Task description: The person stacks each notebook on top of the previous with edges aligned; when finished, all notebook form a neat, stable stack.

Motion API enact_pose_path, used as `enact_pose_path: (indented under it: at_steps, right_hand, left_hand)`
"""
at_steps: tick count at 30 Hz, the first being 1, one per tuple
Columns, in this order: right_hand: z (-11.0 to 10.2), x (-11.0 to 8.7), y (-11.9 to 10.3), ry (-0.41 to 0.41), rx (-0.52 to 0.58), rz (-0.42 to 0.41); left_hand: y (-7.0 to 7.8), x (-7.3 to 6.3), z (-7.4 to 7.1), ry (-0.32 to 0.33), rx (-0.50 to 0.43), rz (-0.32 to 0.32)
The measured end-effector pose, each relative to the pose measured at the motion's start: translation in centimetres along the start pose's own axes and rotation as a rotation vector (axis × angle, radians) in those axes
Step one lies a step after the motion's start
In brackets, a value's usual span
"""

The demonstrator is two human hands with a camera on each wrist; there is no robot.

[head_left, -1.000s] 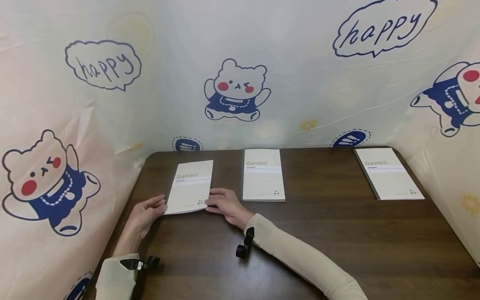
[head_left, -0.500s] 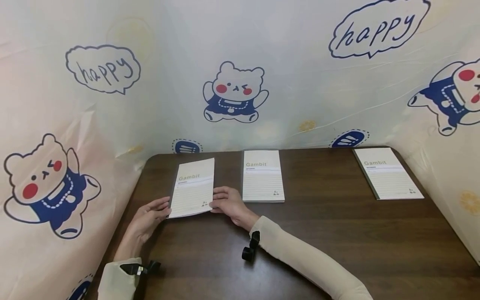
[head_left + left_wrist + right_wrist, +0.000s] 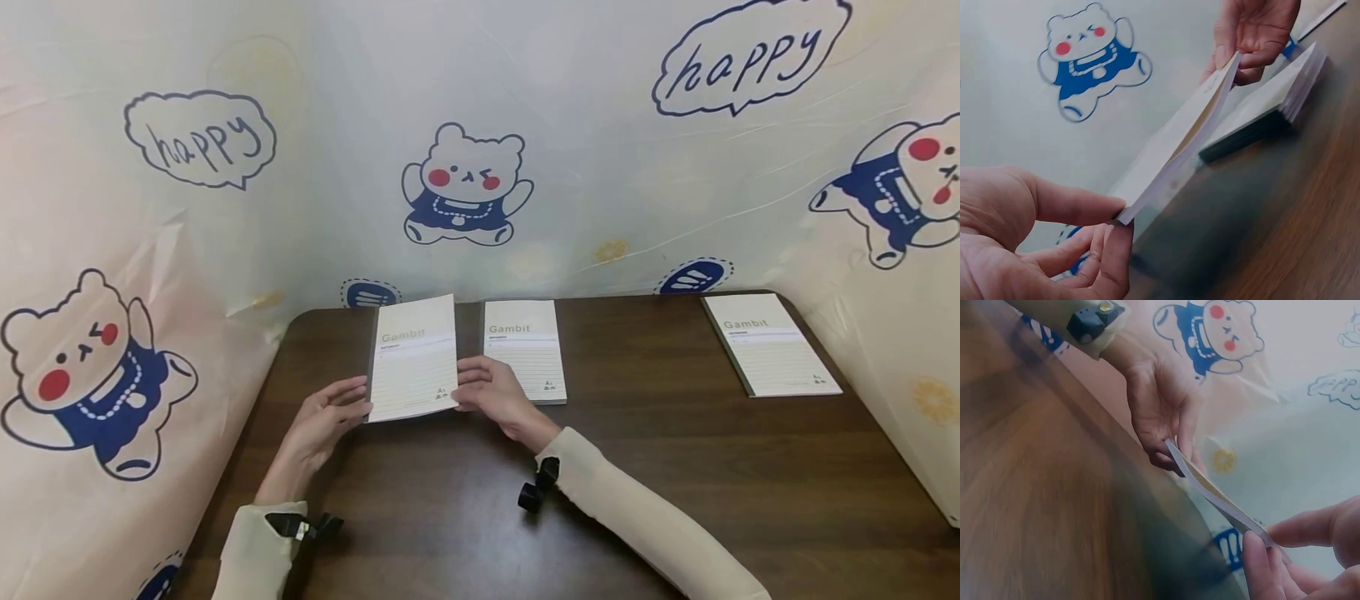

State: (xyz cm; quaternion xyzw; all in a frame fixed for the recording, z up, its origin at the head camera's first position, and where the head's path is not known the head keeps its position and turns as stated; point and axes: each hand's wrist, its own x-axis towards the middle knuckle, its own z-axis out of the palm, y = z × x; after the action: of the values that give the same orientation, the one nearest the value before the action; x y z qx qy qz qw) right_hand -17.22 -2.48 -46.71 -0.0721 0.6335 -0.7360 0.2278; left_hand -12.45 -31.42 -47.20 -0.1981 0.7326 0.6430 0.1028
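You have carried the held notebook (image 3: 412, 367) rightward and higher since the earlier frame, clear above the bench (image 3: 450, 517). Your left-hand grip (image 3: 322, 421) pinches its near left corner, your right-hand grip (image 3: 501, 396) its near right. Beyond lie a second notebook (image 3: 534, 350), partly hidden, and, well apart rightward, a third notebook (image 3: 772, 346), before the bear-printed backdrop (image 3: 585, 142).

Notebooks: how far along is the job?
Looks done: the middle notebook lies flat on the table; its edge looks layered in the left wrist view, maybe a stack.
In hand: the lifted notebook, pinched at its side edges by the left hand and right hand.
Remaining, probably: setting it down, perhaps on the middle one; the right notebook lies apart near the far right corner.
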Motion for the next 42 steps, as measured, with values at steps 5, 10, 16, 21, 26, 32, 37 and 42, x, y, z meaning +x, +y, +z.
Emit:
enact_pose_path:
  at_steps: [5,10,16,21,26,32,37,42]
  right_hand:
    - [-2.2,-0.5,0.0,0.036,-0.037,-0.008]
    - [-4.3,-1.2,0.1,0.060,-0.045,-0.005]
    - [-7.1,-1.9,0.6,0.091,-0.079,0.005]
    - [-8.9,-2.3,0.8,0.120,-0.138,0.005]
    - [-10.3,-2.7,0.6,0.140,-0.203,-0.005]
    - [-11.5,-2.9,0.6,0.154,-0.235,0.002]
    - [-12.7,-2.9,0.9,0.176,-0.245,0.024]
    - [-13.9,-2.9,1.0,0.183,-0.285,0.020]
  left_hand:
    - [0.3,0.7,2.2,-0.011,-0.015,0.016]
    - [0.4,1.3,4.4,-0.023,-0.016,0.021]
    - [0.7,1.9,7.0,-0.064,-0.004,0.044]
    - [0.9,2.4,9.0,-0.065,0.007,0.065]
    - [1.0,3.0,10.5,-0.075,0.012,0.074]
    - [1.1,3.5,11.7,-0.079,0.015,0.077]
    - [1.2,3.8,12.8,-0.077,0.023,0.087]
    - [1.3,4.0,13.9,-0.077,0.050,0.107]
